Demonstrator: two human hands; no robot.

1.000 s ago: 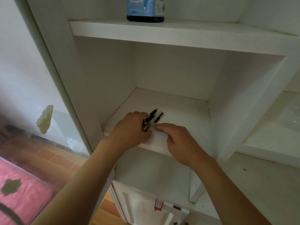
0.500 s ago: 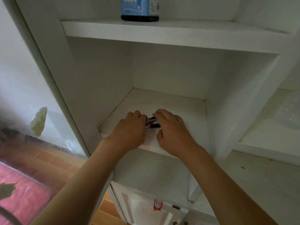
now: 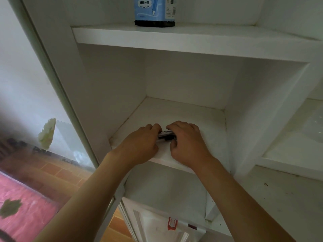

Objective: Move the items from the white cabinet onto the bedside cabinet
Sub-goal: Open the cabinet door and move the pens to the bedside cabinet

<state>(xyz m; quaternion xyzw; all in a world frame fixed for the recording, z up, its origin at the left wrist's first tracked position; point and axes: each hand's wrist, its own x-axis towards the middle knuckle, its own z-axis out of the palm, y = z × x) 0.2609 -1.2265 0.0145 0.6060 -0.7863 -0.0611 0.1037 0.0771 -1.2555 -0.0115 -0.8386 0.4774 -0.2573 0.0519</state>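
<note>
A small bundle of pens (image 3: 165, 135), dark with pale barrels, lies on the middle shelf (image 3: 201, 119) of the white cabinet (image 3: 111, 81), near the shelf's front edge. Only a short stretch of the bundle shows, in the gap between the two hands. The left hand (image 3: 141, 144) closes over its left end with fingers (image 3: 153, 127) curled down onto the shelf, and the right hand (image 3: 187, 142) closes over its right end, its fingers (image 3: 174, 125) bent over the top and the thumb tucked below. Both hands appear to grip the pens, knuckles toward the camera and nearly touching each other. Both bare forearms reach up from the lower edge of the view. On the shelf above stands a blue box (image 3: 154, 11) with a pencil drawing and a black base. Left of the cabinet, a wooden floor (image 3: 52, 170) and a pink mat (image 3: 22, 212) lie below.
</note>
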